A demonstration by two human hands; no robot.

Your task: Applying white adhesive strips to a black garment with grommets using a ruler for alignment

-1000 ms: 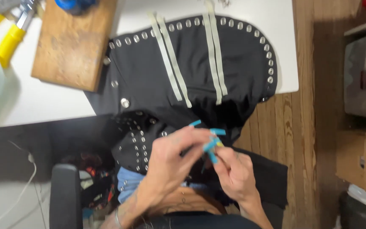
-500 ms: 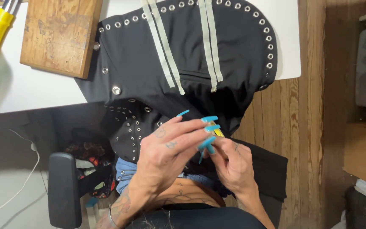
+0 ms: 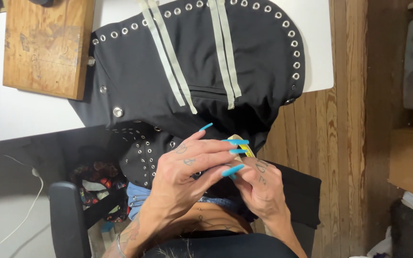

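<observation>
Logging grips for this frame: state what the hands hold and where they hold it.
Left hand and right hand together pinch a small cream and yellow object at its lower end; only its top shows, so its kind cannot be told.

two bare hands with long turquoise nails and small tattoos.

left hand (image 3: 187,167): long pointed turquoise nails, small dark tattoo marks on the finger backs, thin metal bangle at the wrist, tattooed forearm. right hand (image 3: 261,184): dark tattoo marks near the knuckles. no sleeves visible; dark garment at the waist, bare midriff above it.
</observation>
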